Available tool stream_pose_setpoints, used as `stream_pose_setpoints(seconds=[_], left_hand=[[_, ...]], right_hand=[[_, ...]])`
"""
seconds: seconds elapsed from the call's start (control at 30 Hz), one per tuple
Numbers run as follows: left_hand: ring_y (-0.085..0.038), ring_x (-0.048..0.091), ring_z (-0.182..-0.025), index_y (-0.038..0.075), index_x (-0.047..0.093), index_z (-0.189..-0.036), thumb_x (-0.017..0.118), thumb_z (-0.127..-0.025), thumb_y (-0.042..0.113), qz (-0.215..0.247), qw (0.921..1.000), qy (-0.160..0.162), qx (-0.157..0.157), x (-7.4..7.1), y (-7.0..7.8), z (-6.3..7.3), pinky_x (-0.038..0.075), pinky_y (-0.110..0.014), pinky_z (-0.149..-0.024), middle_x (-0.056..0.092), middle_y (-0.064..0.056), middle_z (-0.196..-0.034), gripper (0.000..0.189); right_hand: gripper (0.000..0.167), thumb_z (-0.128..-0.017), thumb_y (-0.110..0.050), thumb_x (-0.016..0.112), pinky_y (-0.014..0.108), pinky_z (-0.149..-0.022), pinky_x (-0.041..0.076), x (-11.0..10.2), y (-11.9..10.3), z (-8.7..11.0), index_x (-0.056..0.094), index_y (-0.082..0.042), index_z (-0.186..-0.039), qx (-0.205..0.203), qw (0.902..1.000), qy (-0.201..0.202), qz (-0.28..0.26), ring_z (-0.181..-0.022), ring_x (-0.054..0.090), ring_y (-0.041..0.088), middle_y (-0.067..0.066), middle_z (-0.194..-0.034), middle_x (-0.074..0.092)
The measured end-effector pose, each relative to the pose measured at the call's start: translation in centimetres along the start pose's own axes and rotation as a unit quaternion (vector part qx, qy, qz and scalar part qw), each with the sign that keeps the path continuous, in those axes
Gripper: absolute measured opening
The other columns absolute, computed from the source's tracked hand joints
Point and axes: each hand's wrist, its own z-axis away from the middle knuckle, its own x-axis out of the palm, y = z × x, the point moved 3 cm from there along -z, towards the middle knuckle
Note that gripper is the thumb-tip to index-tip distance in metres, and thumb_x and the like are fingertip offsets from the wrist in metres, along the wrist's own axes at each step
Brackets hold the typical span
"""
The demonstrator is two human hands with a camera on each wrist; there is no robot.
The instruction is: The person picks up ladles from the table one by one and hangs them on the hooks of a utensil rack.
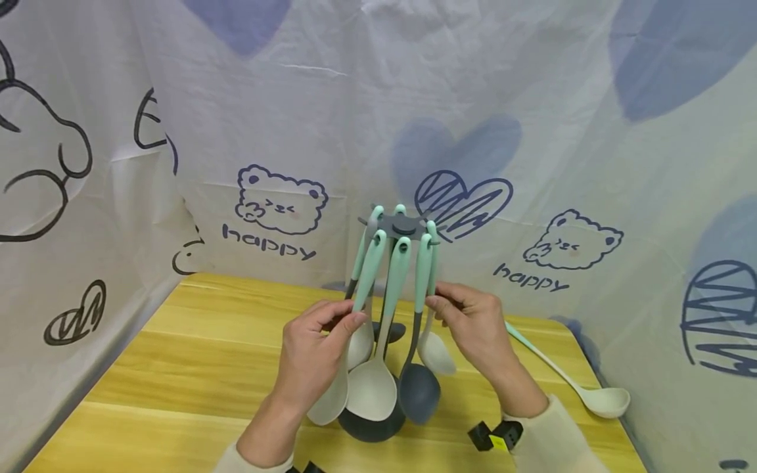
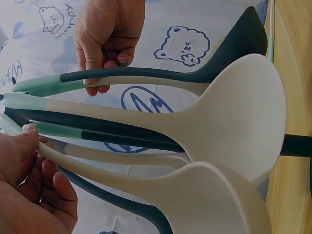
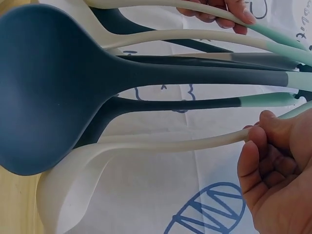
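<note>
A dark grey utensil stand (image 1: 403, 226) has several kitchen utensils with mint-green handles hanging around its top. My left hand (image 1: 313, 348) pinches the handle of a cream spoon (image 1: 329, 402) at the front left, between thumb and index finger. On the other side, my right hand (image 1: 476, 322) pinches the handle of a cream ladle (image 3: 68, 195). Between the hands hang another cream ladle (image 1: 372, 391) and a dark blue-grey ladle (image 1: 420, 394). Other utensils behind these are partly hidden.
A loose cream ladle (image 1: 606, 401) with a mint handle lies on the wooden table (image 1: 177, 368) at the right. Behind the table hangs a white printed cloth (image 1: 355, 131). The stand's dark base (image 1: 371, 430) is mostly covered by the utensils.
</note>
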Motion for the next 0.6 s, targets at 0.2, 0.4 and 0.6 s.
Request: stream_pose_setpoints(seconds=[0.2, 0.4, 0.6], left_hand=[[-0.013, 0.064, -0.08, 0.014, 0.084, -0.105, 0.082, -0.094, 0.024, -0.003, 1.0, 0.004, 0.002, -0.09, -0.05, 0.16, 0.054, -0.023, -0.067, 0.074, 0.001, -0.094, 0.015], [-0.013, 0.065, -0.079, 0.013, 0.084, -0.107, 0.082, -0.093, 0.023, -0.003, 1.0, 0.007, 0.007, -0.18, 0.0, 0.17, 0.055, -0.024, -0.067, 0.075, 0.001, -0.094, 0.017], [-0.012, 0.062, -0.078, 0.014, 0.083, -0.108, 0.084, -0.092, 0.022, -0.028, 0.9993, 0.01, 0.022, -0.47, 0.25, 0.05, 0.053, -0.024, -0.063, 0.074, 0.002, -0.09, 0.018]], right_hand=[[0.016, -0.1, -0.01, 0.073, 0.025, -0.06, 0.055, 0.11, 0.08, 0.16, 0.081, -0.009, -0.114, 0.009, 1.0, -0.001, 0.001, -0.069, 0.066, 0.012, 0.004, -0.083, 0.077], [0.013, -0.101, -0.013, 0.073, 0.025, -0.06, 0.054, 0.18, 0.21, 0.55, 0.081, -0.011, -0.11, 0.017, 0.9998, 0.009, -0.01, -0.066, 0.063, 0.014, 0.004, -0.081, 0.074], [0.013, -0.099, -0.014, 0.075, 0.024, -0.059, 0.052, 0.21, 0.24, 0.72, 0.082, -0.013, -0.11, 0.025, 0.9996, 0.016, -0.003, -0.065, 0.062, 0.011, 0.006, -0.083, 0.076]])
